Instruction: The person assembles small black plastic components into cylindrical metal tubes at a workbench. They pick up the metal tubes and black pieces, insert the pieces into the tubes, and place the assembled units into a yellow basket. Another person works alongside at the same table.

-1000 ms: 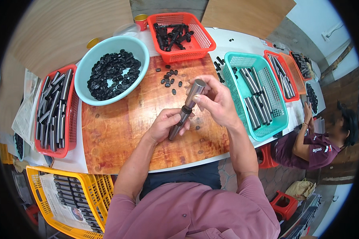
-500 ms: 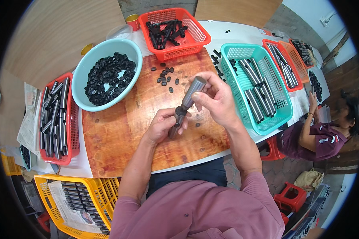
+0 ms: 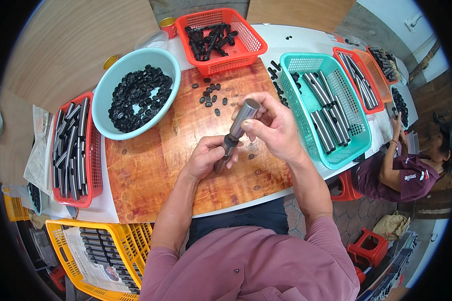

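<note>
Over the wooden board, my left hand (image 3: 206, 158) is wrapped round a dark metal tube (image 3: 219, 166) that tilts up to the right. A black ringed connector (image 3: 230, 141) sits at that tube's upper end. My right hand (image 3: 272, 125) grips a thicker grey metal cylinder (image 3: 244, 119) between thumb and fingers. Its lower end meets the connector, roughly in line with the tube. Whether the two parts are locked together, I cannot tell. Small black oval plugs (image 3: 209, 93) lie loose on the board beyond my hands.
A light blue basin (image 3: 99, 108) of black plugs stands left of the board (image 3: 150, 190). Red baskets stand far left (image 3: 93, 165) and at the back (image 3: 251, 48). The teal basket (image 3: 331, 163) at right holds metal tubes. A co-worker (image 3: 407, 170) sits at far right.
The right-hand cylinder has come more upright and closer in line with the left-hand tube. Both hands keep their grips. The co-worker's hand has shifted slightly.
</note>
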`<state>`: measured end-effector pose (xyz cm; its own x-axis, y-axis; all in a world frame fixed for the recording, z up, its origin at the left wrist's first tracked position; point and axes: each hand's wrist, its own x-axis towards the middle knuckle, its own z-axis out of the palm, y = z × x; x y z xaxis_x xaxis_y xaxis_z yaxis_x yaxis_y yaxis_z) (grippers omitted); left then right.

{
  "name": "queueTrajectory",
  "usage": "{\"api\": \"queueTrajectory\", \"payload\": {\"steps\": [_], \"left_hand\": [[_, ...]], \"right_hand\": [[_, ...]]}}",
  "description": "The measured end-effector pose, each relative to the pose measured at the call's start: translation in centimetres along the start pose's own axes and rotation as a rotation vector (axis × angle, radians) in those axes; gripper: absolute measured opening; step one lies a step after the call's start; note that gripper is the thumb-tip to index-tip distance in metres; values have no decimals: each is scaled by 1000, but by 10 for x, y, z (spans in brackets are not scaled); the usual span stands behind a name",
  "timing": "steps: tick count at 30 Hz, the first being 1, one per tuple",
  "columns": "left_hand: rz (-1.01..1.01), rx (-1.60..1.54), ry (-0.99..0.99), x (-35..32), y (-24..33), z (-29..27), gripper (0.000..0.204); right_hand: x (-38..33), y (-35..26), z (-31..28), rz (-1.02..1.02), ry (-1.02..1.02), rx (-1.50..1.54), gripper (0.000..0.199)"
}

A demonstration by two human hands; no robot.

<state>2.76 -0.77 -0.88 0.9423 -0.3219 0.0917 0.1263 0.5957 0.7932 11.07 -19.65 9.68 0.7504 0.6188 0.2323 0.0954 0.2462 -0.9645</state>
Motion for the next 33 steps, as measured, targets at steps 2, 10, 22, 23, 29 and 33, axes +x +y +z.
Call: {"api": "queueTrajectory", "payload": {"steps": [2, 10, 22, 23, 29, 33], "left_hand": [[4, 8, 15, 0, 0, 0, 58], [-8, 8, 27, 0, 1, 1, 55], [-55, 22, 48, -1, 0, 1, 54], [-56, 21, 43, -1, 0, 1, 54], [-126, 49, 0, -2, -2, 6, 53], [-135, 35, -12, -2, -3, 13, 49]], "right_hand": [[0, -3, 2, -3, -19, -37, 32], [1, 1, 5, -37, 2, -150, 33], [0, 6, 5, -15, 27, -200, 33], [-1, 6, 5, -3, 32, -188, 32], [3, -2, 8, -121, 5, -432, 18], [3, 0, 3, -50, 8, -88, 9]]}}
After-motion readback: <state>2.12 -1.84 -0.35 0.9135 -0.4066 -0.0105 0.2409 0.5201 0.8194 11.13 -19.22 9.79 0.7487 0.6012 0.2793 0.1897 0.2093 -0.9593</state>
